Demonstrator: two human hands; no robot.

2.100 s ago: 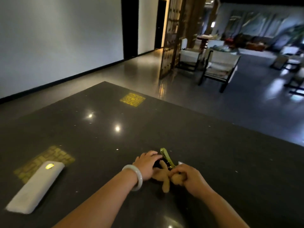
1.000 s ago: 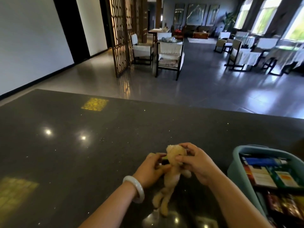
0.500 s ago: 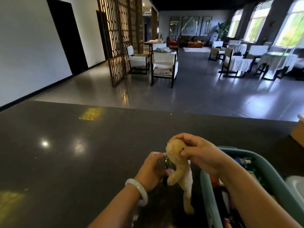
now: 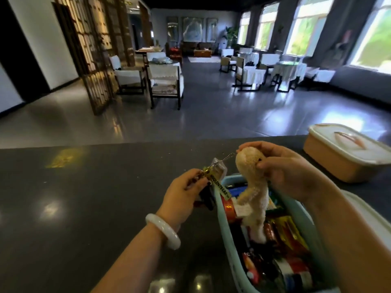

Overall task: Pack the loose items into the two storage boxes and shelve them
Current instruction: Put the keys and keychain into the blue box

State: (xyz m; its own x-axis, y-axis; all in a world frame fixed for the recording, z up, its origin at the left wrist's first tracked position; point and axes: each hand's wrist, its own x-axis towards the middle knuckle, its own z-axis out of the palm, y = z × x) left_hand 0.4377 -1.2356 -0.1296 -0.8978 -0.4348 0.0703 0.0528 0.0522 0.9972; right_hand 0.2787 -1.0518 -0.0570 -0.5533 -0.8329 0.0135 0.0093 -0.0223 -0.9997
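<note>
From the head view, the right hand [image 4: 287, 172] grips the plush toy [image 4: 251, 187] over the packed teal box [image 4: 229, 240] while the left hand [image 4: 182, 193] pinches its chained tags [image 4: 213, 174] outside, which could snag on the rim.

Only readable candidate: yellow strap tag [image 4: 220, 188] on the keychain, hanging at the far-left rim of the teal box [image 4: 226, 227]. Dark capital lettering runs along its length, too blurred to spell out with confidence. Packets in the teal box [image 4: 285, 231] carry printed labels, all too small and smeared to read. Lidded beige box [image 4: 338, 163], far right on the counter, shows an orange mark on the lid, no legible text. No numbers or signs readable in the room behind.
</note>
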